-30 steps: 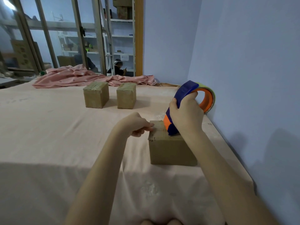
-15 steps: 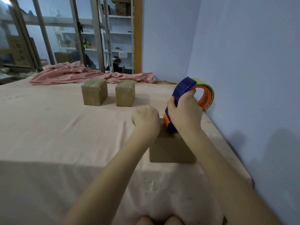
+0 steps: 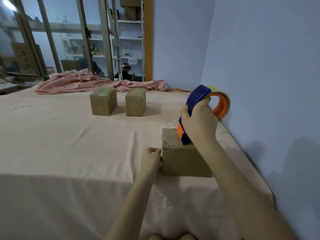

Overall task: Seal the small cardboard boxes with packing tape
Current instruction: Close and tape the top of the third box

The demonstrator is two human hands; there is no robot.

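A small cardboard box [image 3: 181,160] sits on the pink-covered table near the right wall. My right hand [image 3: 199,123] grips a blue and orange tape dispenser [image 3: 199,97] with a yellow-green roll, its lower end resting on the box's top. My left hand [image 3: 150,158] is curled against the box's left side, fingertips pinched at the upper edge; what they pinch is too small to tell. Two more small boxes [image 3: 103,100] [image 3: 135,102] stand side by side farther back, with clear tape shining on their tops.
A crumpled pink dotted cloth [image 3: 83,82] lies along the table's [image 3: 60,144] far edge. The blue wall [image 3: 259,84] runs close along the right side. Behind glass panes are shelves and seated people.
My left hand has moved from the box's top down to its left side. The right hand and dispenser have stayed on top of the box.
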